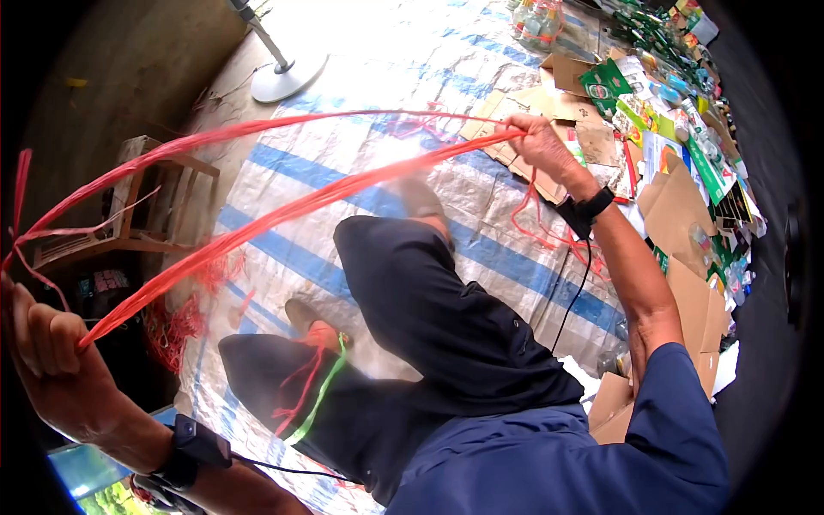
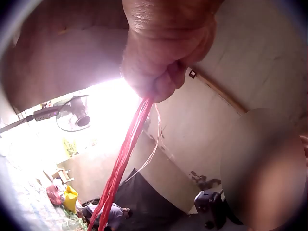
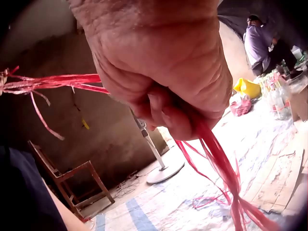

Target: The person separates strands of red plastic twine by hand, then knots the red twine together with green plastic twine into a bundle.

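A bundle of red plastic twine (image 1: 343, 185) stretches between the two raised hands in the head view, as two long strands. My left hand (image 1: 64, 369), at the far left, grips one end with curled fingers. Higher up on the right, my right hand (image 1: 542, 150) holds the other end in its fist. In the right wrist view, loose twine (image 3: 219, 161) hangs below the curled fingers and more runs off to the left. The left wrist view shows twine (image 2: 126, 154) coming out of the fist. A green strip (image 1: 318, 399) and red strands lie over one trouser leg.
Blue-and-white striped tarp (image 1: 292, 253) covers the floor. A stand fan's round base (image 1: 287, 79) and a wooden chair (image 1: 129, 232) are at the left. Flattened cardboard (image 1: 678, 215) and bottles pile up on the right. Another person (image 3: 262, 45) sits farther off.
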Motion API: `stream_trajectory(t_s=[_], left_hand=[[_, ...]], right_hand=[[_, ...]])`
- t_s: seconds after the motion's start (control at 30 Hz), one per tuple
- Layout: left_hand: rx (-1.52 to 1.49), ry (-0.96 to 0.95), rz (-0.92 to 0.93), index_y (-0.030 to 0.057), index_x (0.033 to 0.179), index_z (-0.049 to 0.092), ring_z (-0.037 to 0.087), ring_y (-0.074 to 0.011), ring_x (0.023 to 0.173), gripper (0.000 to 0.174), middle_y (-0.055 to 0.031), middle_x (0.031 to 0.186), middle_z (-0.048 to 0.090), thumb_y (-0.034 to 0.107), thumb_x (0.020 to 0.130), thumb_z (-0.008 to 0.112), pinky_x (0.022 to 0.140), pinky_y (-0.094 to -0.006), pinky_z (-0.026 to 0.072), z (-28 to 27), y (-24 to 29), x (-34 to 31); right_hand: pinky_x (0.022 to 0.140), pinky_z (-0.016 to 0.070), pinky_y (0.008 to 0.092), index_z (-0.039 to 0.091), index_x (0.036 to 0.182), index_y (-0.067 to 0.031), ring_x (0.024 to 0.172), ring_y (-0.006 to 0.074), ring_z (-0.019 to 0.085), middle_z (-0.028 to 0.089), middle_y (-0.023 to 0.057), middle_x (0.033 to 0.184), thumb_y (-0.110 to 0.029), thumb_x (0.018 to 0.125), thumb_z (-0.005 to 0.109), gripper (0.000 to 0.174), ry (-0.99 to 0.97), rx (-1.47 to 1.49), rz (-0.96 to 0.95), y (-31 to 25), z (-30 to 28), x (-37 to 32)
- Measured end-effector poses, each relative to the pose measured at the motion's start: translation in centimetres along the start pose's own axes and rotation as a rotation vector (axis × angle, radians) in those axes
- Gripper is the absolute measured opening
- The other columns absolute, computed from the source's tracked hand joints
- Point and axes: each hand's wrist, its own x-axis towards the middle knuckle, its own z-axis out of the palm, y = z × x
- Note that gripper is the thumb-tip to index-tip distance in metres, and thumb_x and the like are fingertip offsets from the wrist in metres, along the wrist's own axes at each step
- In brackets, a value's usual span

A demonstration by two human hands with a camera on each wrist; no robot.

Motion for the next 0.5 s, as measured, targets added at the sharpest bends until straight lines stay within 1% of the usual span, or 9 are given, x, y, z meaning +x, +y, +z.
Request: stream_trajectory(t_s=[0.07, 0.1, 0.17, 0.2, 0.23, 0.3, 0.43, 0.47, 0.5], left_hand=[[-0.040, -0.045, -0.035, 0.0060, 0.083, 0.039, 0.016, -0.0086, 0.052, 0.018, 0.0035, 0.064, 0.023, 0.005, 0.101, 0.039, 0.050, -0.0278, 0.0180, -0.3, 0.4, 0.1], [-0.073, -0.088, -0.069, 0.0070, 0.081, 0.038, 0.015, -0.0086, 0.051, 0.021, 0.0035, 0.063, 0.023, 0.006, 0.102, 0.039, 0.050, -0.0277, 0.0181, -0.5, 0.6, 0.2], [-0.054, -0.087, -0.054, 0.0074, 0.080, 0.037, 0.015, -0.0084, 0.051, 0.023, 0.0035, 0.063, 0.022, 0.006, 0.103, 0.039, 0.050, -0.0278, 0.0180, -1.8, 1.5, -0.1], [-0.031, -0.083, -0.040, 0.0078, 0.078, 0.036, 0.015, -0.0082, 0.052, 0.026, 0.0036, 0.062, 0.022, 0.006, 0.104, 0.038, 0.049, -0.0279, 0.0179, -1.8, 1.4, -0.2], [-0.035, -0.083, -0.039, 0.0078, 0.078, 0.036, 0.015, -0.0082, 0.052, 0.026, 0.0036, 0.062, 0.022, 0.006, 0.104, 0.038, 0.049, -0.0279, 0.0179, -1.6, 1.6, -0.4], [-0.020, -0.013, -0.057, 0.0081, 0.077, 0.035, 0.016, -0.0081, 0.051, 0.028, 0.0034, 0.062, 0.022, 0.006, 0.105, 0.037, 0.049, -0.0280, 0.0173, -1.3, 1.9, -0.7], [-0.050, -0.036, -0.094, 0.0081, 0.077, 0.035, 0.016, -0.0081, 0.052, 0.029, 0.0033, 0.062, 0.023, 0.006, 0.106, 0.036, 0.049, -0.0276, 0.0177, -1.9, 1.5, -0.8], [-0.039, -0.069, -0.059, -0.0003, 0.097, 0.042, 0.018, -0.0076, 0.051, 0.014, 0.0029, 0.065, 0.024, 0.009, 0.107, 0.036, 0.047, -0.0261, 0.0188, -2.6, 1.2, -0.9], [-0.028, -0.102, -0.025, -0.0086, 0.117, 0.048, 0.020, -0.0070, 0.051, 0.024, 0.0026, 0.067, 0.026, 0.011, 0.108, 0.036, 0.045, -0.0245, 0.0198, -2.9, 1.1, -1.0]], right_hand=[[0.062, 0.0412, 0.0250, 0.065, 0.086, -0.0014, 0.070, 0.0051, 0.044, 0.050, -0.0051, 0.070, -0.010, 0.097, 0.063, 0.014, 0.039, -0.010, 0.047, -1.1, -2.3, 0.0], [0.060, 0.0401, 0.0245, 0.066, 0.086, -0.0015, 0.068, 0.0050, 0.044, 0.049, -0.0055, 0.070, -0.012, 0.098, 0.062, 0.016, 0.056, -0.013, -0.013, -1.1, -3.2, 0.2], [0.058, 0.0378, 0.0236, 0.066, 0.086, -0.0028, 0.065, 0.0041, 0.041, 0.047, -0.0062, 0.068, -0.013, 0.099, 0.060, 0.017, 0.027, -0.039, 0.086, -1.3, -5.6, 0.1], [0.055, 0.0352, 0.0229, 0.067, 0.087, -0.0048, 0.063, 0.0030, 0.040, 0.045, -0.0077, 0.067, -0.013, 0.099, 0.058, 0.017, 0.070, -0.071, 0.054, -1.8, -6.2, -0.4], [0.045, 0.0260, 0.0208, 0.066, 0.089, -0.0085, 0.055, -0.0002, 0.034, 0.042, -0.0105, 0.064, -0.026, 0.101, 0.060, 0.022, 0.095, -0.067, -0.014, -0.2, -6.8, 0.0], [0.043, 0.0244, 0.0203, 0.066, 0.090, -0.0089, 0.053, -0.0004, 0.033, 0.043, -0.0106, 0.065, -0.027, 0.101, 0.061, 0.022, 0.070, 0.006, 0.141, -0.1, -8.1, -0.2], [0.042, 0.0234, 0.0203, 0.067, 0.089, -0.0101, 0.051, -0.0005, 0.033, 0.043, -0.0108, 0.065, -0.028, 0.100, 0.062, 0.022, 0.006, -0.072, 0.188, -0.9, -8.6, -0.8], [0.042, 0.0239, 0.0205, 0.067, 0.089, -0.0104, 0.050, -0.0002, 0.033, 0.043, -0.0106, 0.064, -0.027, 0.100, 0.062, 0.021, -0.019, -0.056, 0.224, -0.9, -8.6, -0.8], [0.042, 0.0244, 0.0208, 0.067, 0.088, -0.0107, 0.050, 0.0001, 0.034, 0.043, -0.0105, 0.063, -0.027, 0.100, 0.062, 0.020, -0.045, -0.040, 0.260, -0.9, -8.6, -0.9]])
